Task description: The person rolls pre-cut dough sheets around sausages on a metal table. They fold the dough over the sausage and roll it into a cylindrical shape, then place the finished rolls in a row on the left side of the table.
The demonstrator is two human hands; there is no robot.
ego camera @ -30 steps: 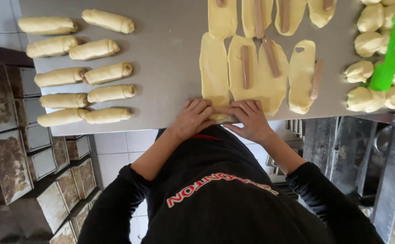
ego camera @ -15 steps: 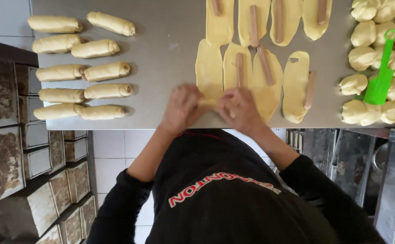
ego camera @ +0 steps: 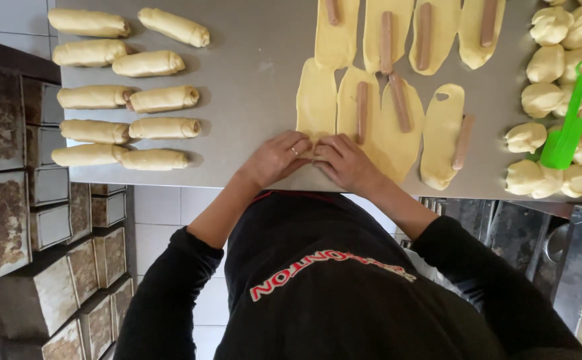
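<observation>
Dough sheet under both hands' grip

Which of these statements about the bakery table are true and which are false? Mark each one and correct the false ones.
1. Both hands rest on the near end of one flat dough sheet. True: the left hand and right hand press side by side on the dough sheet.
2. The green scraper lies among the rolled dough logs. False: the green scraper lies on the dough balls, across the table from the rolled logs.
3. Several flat dough sheets carry a sausage. True: for example, one sausage lies lengthwise on a sheet.
4. The metal table is covered with a cloth. False: the metal table shows bare steel.
</observation>
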